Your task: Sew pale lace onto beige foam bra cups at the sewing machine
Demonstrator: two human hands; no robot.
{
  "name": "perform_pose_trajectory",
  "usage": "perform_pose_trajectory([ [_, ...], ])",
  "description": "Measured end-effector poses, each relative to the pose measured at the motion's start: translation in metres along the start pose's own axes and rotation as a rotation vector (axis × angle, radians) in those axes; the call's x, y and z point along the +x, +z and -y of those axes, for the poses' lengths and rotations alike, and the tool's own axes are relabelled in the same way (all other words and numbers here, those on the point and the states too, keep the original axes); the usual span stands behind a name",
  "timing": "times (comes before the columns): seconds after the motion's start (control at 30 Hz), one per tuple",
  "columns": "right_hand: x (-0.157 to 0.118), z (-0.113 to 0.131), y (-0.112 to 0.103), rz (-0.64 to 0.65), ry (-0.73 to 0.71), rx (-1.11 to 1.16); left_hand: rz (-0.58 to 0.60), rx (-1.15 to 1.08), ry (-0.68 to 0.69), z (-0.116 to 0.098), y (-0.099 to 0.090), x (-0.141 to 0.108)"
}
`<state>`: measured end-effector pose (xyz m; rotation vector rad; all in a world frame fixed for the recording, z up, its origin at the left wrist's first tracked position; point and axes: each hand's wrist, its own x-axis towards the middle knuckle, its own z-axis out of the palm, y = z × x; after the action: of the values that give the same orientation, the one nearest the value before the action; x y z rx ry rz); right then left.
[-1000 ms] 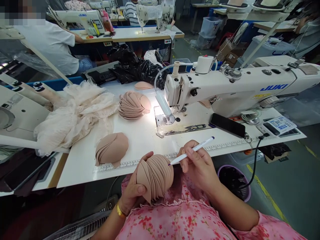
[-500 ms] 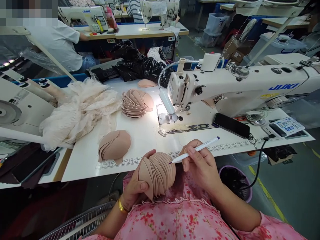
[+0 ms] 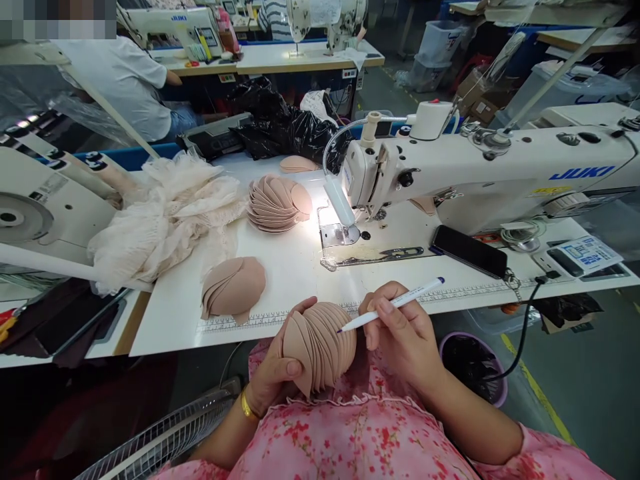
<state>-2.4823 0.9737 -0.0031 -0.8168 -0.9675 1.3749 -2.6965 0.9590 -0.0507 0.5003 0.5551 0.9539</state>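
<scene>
Left hand [image 3: 277, 365] clasping fanned stack of curved beige fabric-like pieces [image 3: 323, 347]; right hand [image 3: 409, 333] pinching slim white marker [image 3: 416, 293], tip at stack. 1 smaller beige pile [image 3: 235, 287] nearby.

We look down past a pink floral garment [image 3: 325, 437] at a white table [image 3: 295, 277] with a ruler strip [image 3: 455, 291] along its near edge. Our left hand [image 3: 278, 363], a gold-coloured bracelet [image 3: 247, 404] at its wrist, grips a fanned stack of thin beige pieces [image 3: 323, 347]. Our right hand [image 3: 401, 337] holds a slim white pen [image 3: 419, 291], its dark tip at the stack's surface. On the table, a smaller beige pile [image 3: 235, 287] lies near us; farther back, a fanned bundle [image 3: 277, 203] sits beside a lit white sewing machine [image 3: 480, 167]. Cream ruffled fabric [image 3: 165, 213] is heaped at left, a black phone [image 3: 469, 251] lies at right, and beyond is a person in a white shirt [image 3: 120, 87].
</scene>
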Motion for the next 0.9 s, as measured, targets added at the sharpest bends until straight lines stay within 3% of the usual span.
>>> perform_pose_trajectory([
  [0.3,-0.003,0.000,0.002,0.030,-0.012,-0.016,0.008,0.001,0.001,-0.010,0.017,-0.002],
  [0.57,-0.004,0.000,0.002,0.041,-0.020,-0.052,-0.001,0.011,0.026,-0.008,0.021,-0.002],
  [0.9,-0.010,0.003,0.007,0.131,-0.077,-0.115,-0.039,0.021,-0.016,-0.004,0.002,0.001],
])
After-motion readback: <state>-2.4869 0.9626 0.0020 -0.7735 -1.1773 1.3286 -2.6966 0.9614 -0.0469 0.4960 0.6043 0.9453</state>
